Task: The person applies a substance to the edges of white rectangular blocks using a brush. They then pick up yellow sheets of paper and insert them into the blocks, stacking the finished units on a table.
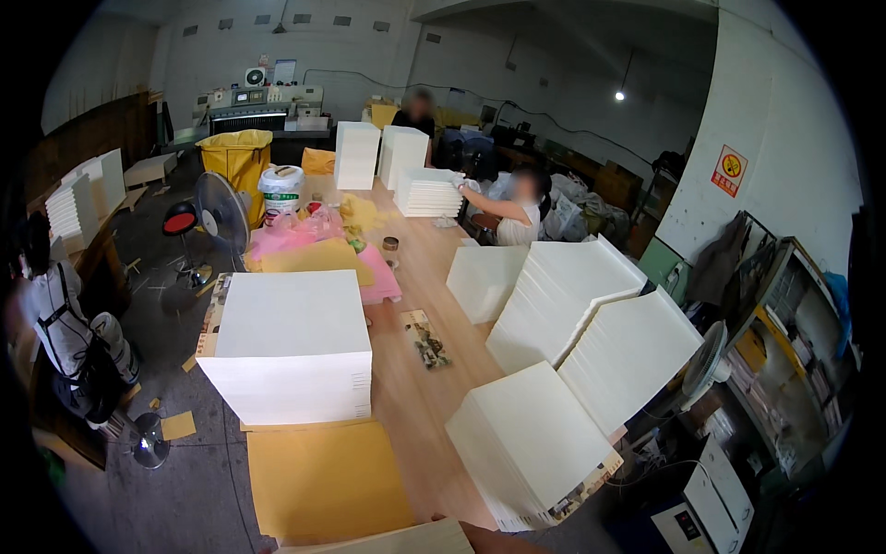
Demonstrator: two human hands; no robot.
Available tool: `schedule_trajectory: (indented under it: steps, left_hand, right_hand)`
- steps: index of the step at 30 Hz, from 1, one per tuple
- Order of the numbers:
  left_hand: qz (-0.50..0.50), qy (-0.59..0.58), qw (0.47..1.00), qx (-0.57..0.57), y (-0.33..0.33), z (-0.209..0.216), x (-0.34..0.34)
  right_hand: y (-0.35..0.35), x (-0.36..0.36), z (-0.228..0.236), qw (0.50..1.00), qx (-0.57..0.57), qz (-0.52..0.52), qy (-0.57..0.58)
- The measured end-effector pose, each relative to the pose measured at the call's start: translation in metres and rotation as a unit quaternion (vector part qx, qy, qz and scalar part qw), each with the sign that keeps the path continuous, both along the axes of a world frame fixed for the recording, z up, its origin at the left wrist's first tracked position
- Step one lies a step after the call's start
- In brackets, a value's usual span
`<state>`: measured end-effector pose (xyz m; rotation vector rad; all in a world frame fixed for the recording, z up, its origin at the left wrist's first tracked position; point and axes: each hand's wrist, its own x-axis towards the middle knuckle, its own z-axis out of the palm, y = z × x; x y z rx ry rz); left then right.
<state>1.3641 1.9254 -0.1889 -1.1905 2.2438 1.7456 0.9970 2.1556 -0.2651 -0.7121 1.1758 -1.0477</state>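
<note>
My left hand is out of view. At the lower edge, a dark brownish patch that looks like part of my right hand (499,541) shows beside a tan board or sheet stack (392,541); its fingers cannot be made out. Just beyond lies a pile of yellow-brown paper sheets (328,480). Behind that pile stands a tall white paper stack (291,314), with printed covers peeking out at its left. To the right, a white stack (521,443) has a printed cover at its lower corner. A single printed cover (425,339) rests on the wooden table (397,388).
More white stacks (563,295) line the table's right side. Farther off are pink plastic sheeting (295,231), a tape roll (390,244) and a white bucket (281,194). A person (517,208) handles a far stack (429,192). A standing fan (221,212) is at left.
</note>
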Motion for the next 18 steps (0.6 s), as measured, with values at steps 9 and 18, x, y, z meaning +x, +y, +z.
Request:
schedule_trajectory:
  steps: [9, 18]
  left_hand:
    - [-0.012, -0.003, 1.000, -0.011, -0.003, 0.003, -0.005]
    - [-0.037, -0.018, 0.999, -0.034, 0.002, 0.019, 0.028]
  right_hand:
    - [-0.005, -0.002, 0.008, 1.000, 0.003, -0.001, -0.015]
    - [-0.030, -0.019, 0.030, 0.997, 0.023, -0.006, -0.069]
